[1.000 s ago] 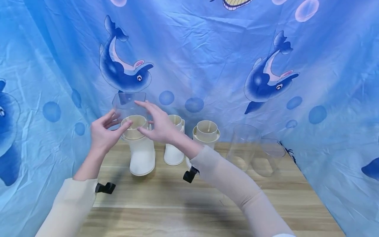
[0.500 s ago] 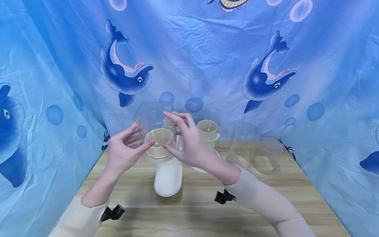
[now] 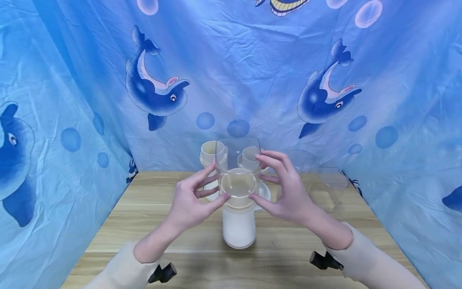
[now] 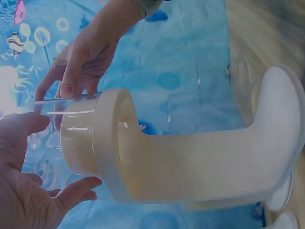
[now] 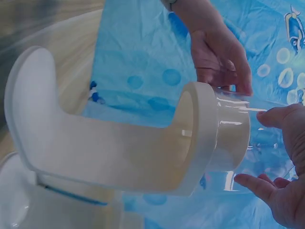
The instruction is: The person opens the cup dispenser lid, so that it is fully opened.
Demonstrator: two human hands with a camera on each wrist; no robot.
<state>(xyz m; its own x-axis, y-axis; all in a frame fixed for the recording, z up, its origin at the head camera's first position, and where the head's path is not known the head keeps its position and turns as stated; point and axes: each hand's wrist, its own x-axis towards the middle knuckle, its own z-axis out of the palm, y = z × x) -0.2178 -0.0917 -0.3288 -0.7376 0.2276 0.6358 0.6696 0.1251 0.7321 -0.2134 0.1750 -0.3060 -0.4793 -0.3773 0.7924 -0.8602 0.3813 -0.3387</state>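
In the head view a clear plastic cylinder (image 3: pixel 238 154) sits over the cream ring at the top of a white stand (image 3: pixel 239 228). My left hand (image 3: pixel 196 196) holds the cylinder from the left, and my right hand (image 3: pixel 285 190) grips its other side. Thumbs lie at the front and fingers curve around the clear wall. The left wrist view shows the stand's C-shaped body (image 4: pixel 190 167) between ring and rounded foot. From the right wrist, the cylinder's wall (image 5: pixel 267 133) reaches past the ring, with the thumb touching it. Whether the foot touches the table is unclear.
Behind are two similar white stands, one at the left (image 3: pixel 213 150) and another partly hidden by the cylinder and right hand. Two more clear cylinders, including one tapered-looking piece (image 3: pixel 332 186), stand at the table's right. A blue dolphin-print cloth (image 3: pixel 245 80) encloses the wooden table (image 3: pixel 126 224).
Both hands have moved right and toward me with the cylinder, and the white stand has come along from the left side to the middle. The other stands and cylinders stay put.
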